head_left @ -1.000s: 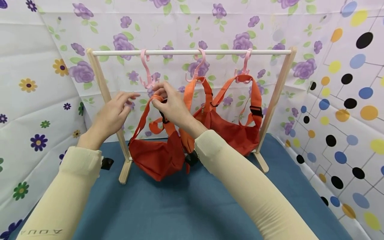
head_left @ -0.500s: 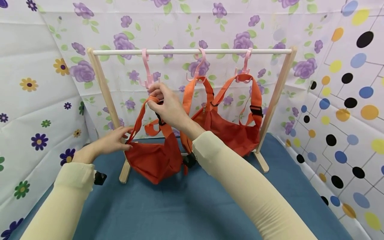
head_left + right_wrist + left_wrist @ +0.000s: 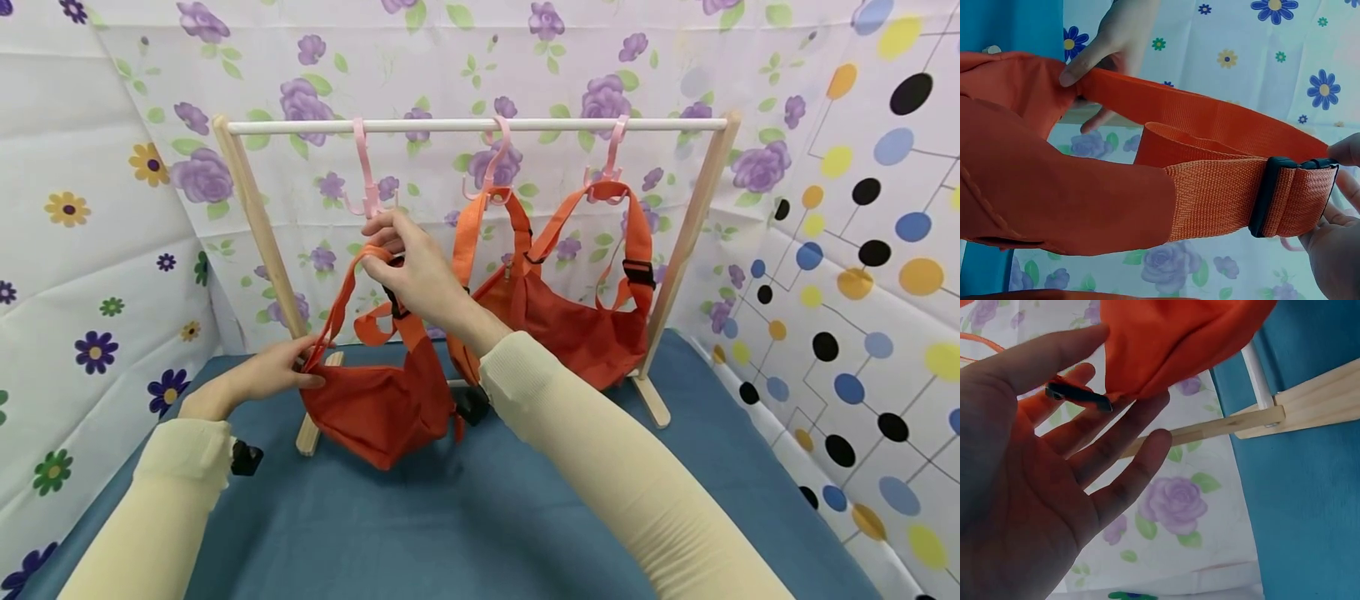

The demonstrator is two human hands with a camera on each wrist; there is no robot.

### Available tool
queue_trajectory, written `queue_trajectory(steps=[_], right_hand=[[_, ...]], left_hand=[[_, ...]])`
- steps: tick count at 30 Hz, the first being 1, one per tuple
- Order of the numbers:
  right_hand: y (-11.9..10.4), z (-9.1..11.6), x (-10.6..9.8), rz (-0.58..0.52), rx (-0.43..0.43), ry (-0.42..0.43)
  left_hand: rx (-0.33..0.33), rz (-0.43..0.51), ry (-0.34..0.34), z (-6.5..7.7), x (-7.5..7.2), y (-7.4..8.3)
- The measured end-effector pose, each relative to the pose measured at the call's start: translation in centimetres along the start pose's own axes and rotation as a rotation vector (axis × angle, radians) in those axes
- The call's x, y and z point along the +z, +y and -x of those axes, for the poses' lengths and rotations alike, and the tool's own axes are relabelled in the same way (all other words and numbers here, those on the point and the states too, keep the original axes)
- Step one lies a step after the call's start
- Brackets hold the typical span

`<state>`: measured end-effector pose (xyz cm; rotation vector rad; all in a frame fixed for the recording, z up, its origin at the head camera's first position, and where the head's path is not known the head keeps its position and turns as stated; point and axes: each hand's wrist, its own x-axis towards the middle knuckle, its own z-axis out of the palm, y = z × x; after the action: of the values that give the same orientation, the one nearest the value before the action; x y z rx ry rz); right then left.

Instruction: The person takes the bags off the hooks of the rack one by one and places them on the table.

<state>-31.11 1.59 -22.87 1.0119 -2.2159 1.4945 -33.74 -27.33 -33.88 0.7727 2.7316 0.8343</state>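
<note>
A red sling bag (image 3: 375, 412) with an orange webbing strap hangs below my right hand (image 3: 416, 271) at the rack's left side. That hand pinches the strap (image 3: 1216, 197) at its top, by the black buckle (image 3: 1265, 197), just under the left pink hook (image 3: 371, 200). My left hand (image 3: 262, 375) holds the bag's left corner, thumb in front and fingers behind. In the left wrist view, the bag's corner (image 3: 1166, 344) lies between that thumb and the long, slightly bent fingers, beside a small black strap fitting (image 3: 1079, 395).
A wooden rack with a white rail (image 3: 427, 126) stands on the blue cloth (image 3: 450, 533). Another red bag (image 3: 577, 329) hangs from the right pink hook (image 3: 611, 162). An orange strap (image 3: 468, 233) hangs from the middle hook (image 3: 493, 162). Printed sheets surround the table.
My left hand has come down from beside the strap's top to the bag's left corner and taken hold of it. The bag has shifted slightly left and down, with the right hand still pinching the strap.
</note>
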Motion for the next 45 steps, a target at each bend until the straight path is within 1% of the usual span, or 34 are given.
queue_trajectory(steps=[4, 8, 10, 14, 18, 23, 30, 32, 37, 39, 43, 45], right_hand=[[0.3, 0.2, -0.2, -0.007, 0.014, -0.014], [0.6, 0.5, -0.5, -0.008, 0.049, -0.046], [0.7, 0.7, -0.7, -0.006, 0.067, -0.061], [1.1, 1.1, -0.9, 0.0, 0.075, -0.083], [1.5, 1.5, -1.2, 0.009, 0.069, -0.109], [2.1, 1.8, -1.4, 0.018, 0.051, -0.136], [1.9, 2.4, -0.8, 0.0, 0.051, -0.181], [1.8, 2.5, -0.6, -0.005, 0.051, -0.194], [2.0, 2.7, -0.2, -0.006, 0.068, -0.214], [2.2, 2.9, -0.2, 0.001, 0.079, -0.224], [2.6, 3.2, -0.4, 0.02, 0.12, -0.264], [2.9, 3.5, -0.5, 0.029, 0.148, -0.299]], left_hand=[[0.01, -0.022, -0.005, 0.4, -0.3, -0.5], [0.011, -0.036, -0.005, 1.2, -1.0, -1.0], [-0.004, -0.05, 0.007, 1.6, -1.4, -1.2], [-0.045, -0.083, 0.038, 2.5, -2.2, -1.5], [-0.065, -0.095, 0.042, 3.3, -2.9, -1.6], [-0.072, -0.077, 0.016, 4.4, -3.6, -1.8], [-0.061, -0.097, -0.018, 5.8, -4.1, -2.0], [-0.072, -0.079, -0.031, 6.2, -4.2, -2.1], [-0.104, 0.016, -0.068, 7.1, -4.3, -2.2], [-0.107, 0.058, -0.083, 7.3, -4.5, -2.2], [-0.109, 0.121, -0.091, 7.9, -5.2, -2.1], [-0.106, 0.12, -0.087, 8.2, -5.5, -2.1]])
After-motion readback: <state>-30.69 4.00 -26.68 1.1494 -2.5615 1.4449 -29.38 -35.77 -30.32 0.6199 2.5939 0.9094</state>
